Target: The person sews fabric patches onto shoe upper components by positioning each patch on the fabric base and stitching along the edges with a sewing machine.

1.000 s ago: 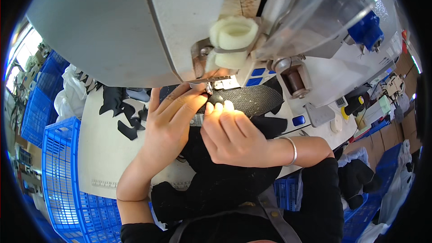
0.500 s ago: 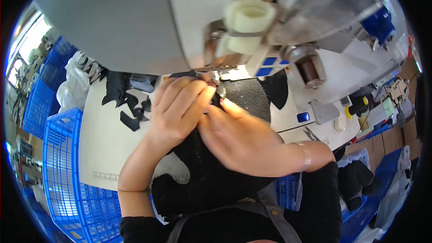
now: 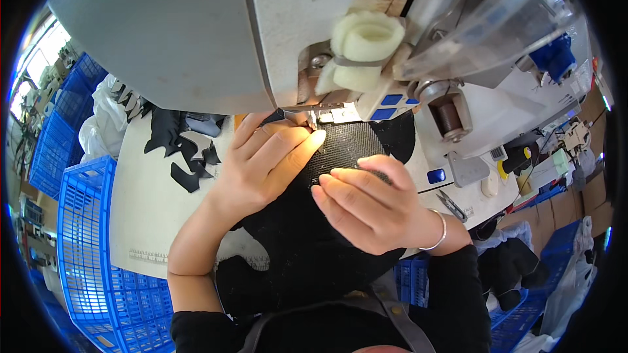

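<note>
Under the head of a sewing machine lies black textured fabric, with more black fabric spreading down toward my lap. My left hand is closed on a small black fabric piece close beside the presser foot. Its thumb and index finger press together at the edge of the textured fabric. My right hand sits just over that fabric, nearer to me. Its fingers are curled with the tips together; what they hold, if anything, is hidden.
Black cut pieces lie left on the white table. A blue crate stands against its left edge. Thread snips rest at right, near a white mouse-shaped object. A brown thread bobbin hangs on the machine.
My right hand has drawn back from the presser foot, toward me and to the right, uncovering more textured fabric. The left hand stays by the presser foot. The view has shifted slightly.
</note>
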A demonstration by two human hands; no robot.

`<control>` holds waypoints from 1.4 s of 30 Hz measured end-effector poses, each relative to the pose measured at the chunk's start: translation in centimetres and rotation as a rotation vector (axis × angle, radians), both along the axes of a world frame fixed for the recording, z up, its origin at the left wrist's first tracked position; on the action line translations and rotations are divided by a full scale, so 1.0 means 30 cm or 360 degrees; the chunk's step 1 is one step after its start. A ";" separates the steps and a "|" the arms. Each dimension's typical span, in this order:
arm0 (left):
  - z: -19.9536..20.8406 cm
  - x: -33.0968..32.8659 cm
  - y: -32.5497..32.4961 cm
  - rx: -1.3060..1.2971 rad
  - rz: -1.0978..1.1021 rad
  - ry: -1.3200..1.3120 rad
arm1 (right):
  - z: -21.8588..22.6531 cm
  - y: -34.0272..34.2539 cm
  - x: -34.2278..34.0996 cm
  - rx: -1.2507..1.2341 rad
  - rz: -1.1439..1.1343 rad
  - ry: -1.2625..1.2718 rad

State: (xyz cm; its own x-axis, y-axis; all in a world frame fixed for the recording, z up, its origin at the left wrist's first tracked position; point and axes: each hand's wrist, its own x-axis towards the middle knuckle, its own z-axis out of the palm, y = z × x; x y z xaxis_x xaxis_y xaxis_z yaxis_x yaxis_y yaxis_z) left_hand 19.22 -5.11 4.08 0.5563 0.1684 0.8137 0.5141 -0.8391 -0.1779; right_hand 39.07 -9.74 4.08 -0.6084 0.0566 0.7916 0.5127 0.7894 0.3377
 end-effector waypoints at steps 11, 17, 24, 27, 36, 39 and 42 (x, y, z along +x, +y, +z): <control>0.018 -0.047 -0.001 -0.0152 0.0114 -0.0032 | -0.014 0.049 0.029 -0.0255 -0.0042 0.0098; 0.058 -0.115 -0.020 -0.1039 -0.0039 0.0117 | 0.020 0.120 0.138 -0.0796 0.0133 0.0195; 0.040 -0.168 0.056 -0.2186 -0.0668 -0.0367 | 0.015 0.001 0.033 -0.0023 -0.0376 -0.0060; 0.017 -0.173 0.079 -0.2308 -0.0636 -0.0467 | -0.001 0.044 0.046 -0.0148 -0.0325 0.0051; -0.042 -0.447 0.106 -0.1141 0.1046 0.0356 | 0.011 0.064 0.046 -0.0366 -0.0275 0.0171; -0.227 -0.545 0.024 -0.1099 0.1502 0.0891 | 0.010 0.070 0.048 -0.0379 -0.0269 0.0172; -0.328 -0.597 -0.036 -0.1382 0.1206 0.0681 | 0.005 0.084 0.048 -0.0283 -0.0233 0.0116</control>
